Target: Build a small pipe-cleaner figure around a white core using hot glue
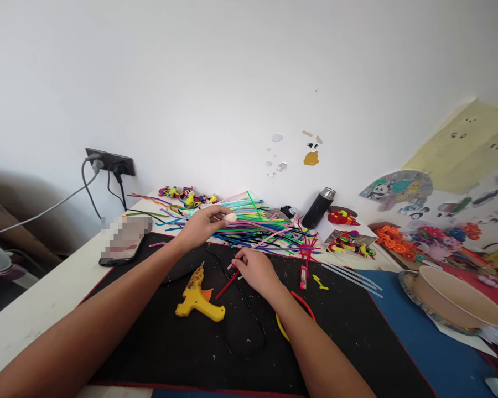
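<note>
- Saw the glue gun (199,298) nearest, on the mat (357,326).
- Found the red stem (226,286) beside it, over the mat, in a narrow pinch of the right hand (255,269); slanted down-left, long axis diagonal.
- Judged light, bendable; best held near the upper end.
- Noted the white disc (231,217) farther out, in the left hand's (205,225) fingertip pinch; judged light, best taken by the rim.
- Saw the stem pile (269,226) beyond.

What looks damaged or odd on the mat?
The yellow glue gun on the black mat has dark stains near its nozzle, unlike its cleaner handle; whether scorching or dirt, I can't tell.
</note>
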The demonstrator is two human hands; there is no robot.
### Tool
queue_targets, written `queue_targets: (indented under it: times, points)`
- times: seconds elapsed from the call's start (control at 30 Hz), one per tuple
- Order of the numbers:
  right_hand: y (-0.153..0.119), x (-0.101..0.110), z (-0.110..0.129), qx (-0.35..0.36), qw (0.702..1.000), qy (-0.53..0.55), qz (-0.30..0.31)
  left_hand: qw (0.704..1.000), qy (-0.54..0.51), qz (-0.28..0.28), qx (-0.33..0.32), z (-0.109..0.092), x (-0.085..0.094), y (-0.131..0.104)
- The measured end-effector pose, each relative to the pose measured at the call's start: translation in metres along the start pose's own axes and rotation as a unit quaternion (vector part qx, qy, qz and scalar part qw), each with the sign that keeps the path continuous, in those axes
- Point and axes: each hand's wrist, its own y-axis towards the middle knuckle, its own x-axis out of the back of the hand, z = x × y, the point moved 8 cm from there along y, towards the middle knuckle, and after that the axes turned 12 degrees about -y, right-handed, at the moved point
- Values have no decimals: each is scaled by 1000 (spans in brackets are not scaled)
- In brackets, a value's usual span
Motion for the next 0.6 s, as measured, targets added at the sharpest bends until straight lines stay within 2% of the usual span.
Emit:
queue_targets:
  times: [0.17,0.27,0.33,0.5,0.6]
  points:
    - [2,-7,-12,-16,981,195,-9,1000,-9,24,17,12,-8,-2]
    - [-1,-9,-12,-15,942,333,36,999,-17,41,29,17,-16,-5]
    - [-4,-3,-8,-2,914,403,54,998,-20,50,37,18,-22,-7]
    - [-9,15,-8,-20,862,503,52,993,-14,91,67,22,-39,-14]
    - [-8,21,-14,-36,838,544,19,989,-11,120,83,21,-49,-18]
